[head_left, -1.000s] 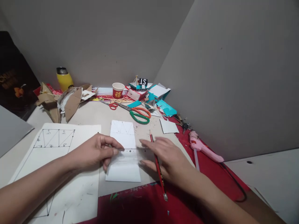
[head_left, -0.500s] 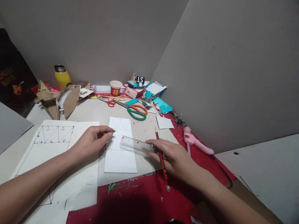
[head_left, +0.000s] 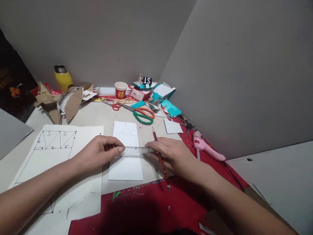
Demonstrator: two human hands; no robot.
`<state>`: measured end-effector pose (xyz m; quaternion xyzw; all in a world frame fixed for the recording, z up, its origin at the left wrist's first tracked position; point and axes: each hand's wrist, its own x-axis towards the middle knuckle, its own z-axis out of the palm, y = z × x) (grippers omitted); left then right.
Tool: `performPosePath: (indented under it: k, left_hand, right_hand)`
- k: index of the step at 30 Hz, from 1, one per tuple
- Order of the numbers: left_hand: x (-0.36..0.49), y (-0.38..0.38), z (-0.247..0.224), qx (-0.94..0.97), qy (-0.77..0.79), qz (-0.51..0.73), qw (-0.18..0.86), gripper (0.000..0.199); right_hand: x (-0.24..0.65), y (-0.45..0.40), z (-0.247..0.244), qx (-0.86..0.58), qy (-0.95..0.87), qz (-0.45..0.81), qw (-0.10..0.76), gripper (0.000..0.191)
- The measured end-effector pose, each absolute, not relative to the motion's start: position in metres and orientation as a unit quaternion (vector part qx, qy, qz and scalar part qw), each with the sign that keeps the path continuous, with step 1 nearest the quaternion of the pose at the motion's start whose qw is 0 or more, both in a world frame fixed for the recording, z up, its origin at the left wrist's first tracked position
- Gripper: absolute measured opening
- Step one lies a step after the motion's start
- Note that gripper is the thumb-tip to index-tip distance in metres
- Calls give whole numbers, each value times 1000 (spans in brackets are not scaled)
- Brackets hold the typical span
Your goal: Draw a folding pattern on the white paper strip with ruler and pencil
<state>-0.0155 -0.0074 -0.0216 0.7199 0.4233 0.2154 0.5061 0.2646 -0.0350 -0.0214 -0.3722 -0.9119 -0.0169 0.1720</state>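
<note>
A clear plastic ruler [head_left: 133, 150] lies crosswise above a narrow white card [head_left: 125, 171] marked with pencil lines. Its left end is pinched between the thumb and fingers of my left hand [head_left: 104, 150]. My right hand [head_left: 168, 152] grips the other end, and a red and black pencil [head_left: 162, 162] is tucked between its fingers, tip pointing away from me. Beneath my left forearm is a larger white sheet [head_left: 83, 182] with a drawn and dimensioned pattern of triangles.
Beyond the card lie large scissors [head_left: 144, 116], small red-handled scissors [head_left: 115, 106], a paper cup [head_left: 121, 90] and thin sticks. Cardboard pieces [head_left: 73, 106] and a yellow bottle [head_left: 63, 79] stand back left. A pink glue gun [head_left: 207, 148] rests on red cloth [head_left: 137, 212] at right.
The ruler has moved left and levelled out across the card. My left hand has taken hold of its free end. My right hand has shifted left with the pencil.
</note>
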Motion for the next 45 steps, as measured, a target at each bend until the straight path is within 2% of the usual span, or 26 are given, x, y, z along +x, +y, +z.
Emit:
performPosePath:
  k: [5, 10, 17, 24, 28, 33, 37, 40, 43, 45]
  left_hand:
    - [-20, -1, -24, 713, 471, 213, 474, 40]
    - [-22, 1, -26, 719, 515, 184, 429, 31]
    - [-19, 0, -27, 707, 501, 170, 470, 28]
    - [-18, -1, -28, 672, 467, 204, 537, 29]
    - [-14, -6, -21, 660, 456, 231, 551, 34]
    - [-9, -17, -10, 693, 441, 260, 509, 30]
    - [-8, -19, -8, 752, 409, 250, 452, 21]
    - [-9, -14, -13, 759, 401, 240, 453, 18]
    - [-13, -6, -20, 739, 418, 238, 472, 19]
    - [-16, -2, -24, 719, 432, 231, 493, 20]
  right_hand:
    - [279, -42, -20, -415, -892, 58, 170, 18]
    - [280, -62, -13, -454, -859, 148, 187, 18]
    - [278, -78, -15, -454, -832, 221, 230, 13]
    - [280, -82, -15, -460, -833, 175, 252, 14]
    - [280, -84, -18, -432, -871, 99, 209, 20]
    - [276, -75, -19, -415, -895, 80, 141, 24]
    - [272, -56, -12, -394, -906, 111, 109, 26]
    - [268, -39, -10, -386, -907, 139, 96, 26]
    - [266, -28, -11, -391, -906, 118, 113, 27]
    - [265, -28, -11, -401, -895, 68, 184, 28]
